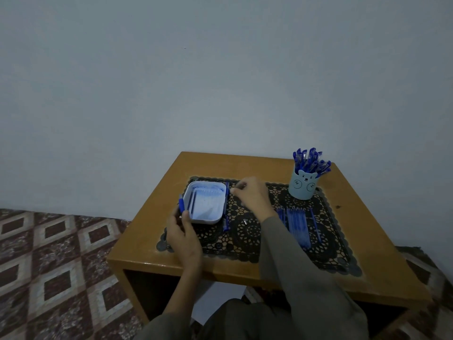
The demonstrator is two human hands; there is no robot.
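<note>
Step in hand, we judge: loading pens. The left hand (pixel 182 233) grips a blue plastic pen (pixel 181 204) against the left wall of the white rectangular plastic tray (pixel 207 221). The right hand (pixel 253 196) is curled beside the tray's far corner, and we cannot tell if it holds anything. Next: lay the pen flat inside.

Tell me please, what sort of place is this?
Probably a room in a home: a low wooden table stands against a plain wall, patterned carpet covers the floor, and a bear-face cup of blue pens sits on a lace mat.
</note>
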